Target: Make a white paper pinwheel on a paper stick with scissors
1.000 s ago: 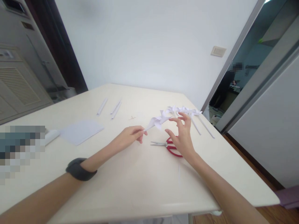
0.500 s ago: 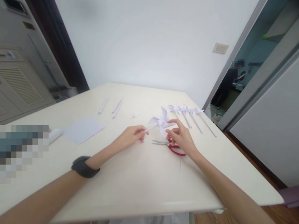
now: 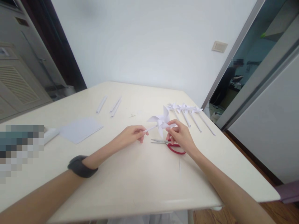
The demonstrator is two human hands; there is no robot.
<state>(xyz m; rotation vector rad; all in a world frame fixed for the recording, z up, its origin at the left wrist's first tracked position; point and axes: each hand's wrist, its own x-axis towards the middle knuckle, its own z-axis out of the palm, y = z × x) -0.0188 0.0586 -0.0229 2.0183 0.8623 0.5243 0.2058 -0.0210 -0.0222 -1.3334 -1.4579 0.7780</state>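
A white paper pinwheel [image 3: 161, 122] is held above the table between my two hands. My left hand [image 3: 136, 133] is closed in a pinch on its thin paper stick, left of the blades. With thumb and forefinger, my right hand [image 3: 178, 132] pinches the blade on the right side. Below lies a pair of red-handled scissors [image 3: 176, 151], blades pointing left and slightly apart; my right hand hides part of the handles. Several finished paper pinwheels [image 3: 183, 108] lie in a row beyond my right hand, their sticks pointing toward me.
Three rolled paper sticks [image 3: 102, 104] lie at the back left of the white table [image 3: 130, 193]. Nearer are paper sheets [image 3: 80, 129] and a white roll [image 3: 51, 136]. Small paper scraps [image 3: 132, 115] lie mid-table. Another person [image 3: 225, 81] stands beyond the doorway at right.
My right forefinger and thumb have come together on the pinwheel's right blade. The view has shifted slightly; both hands keep nearly the same place.
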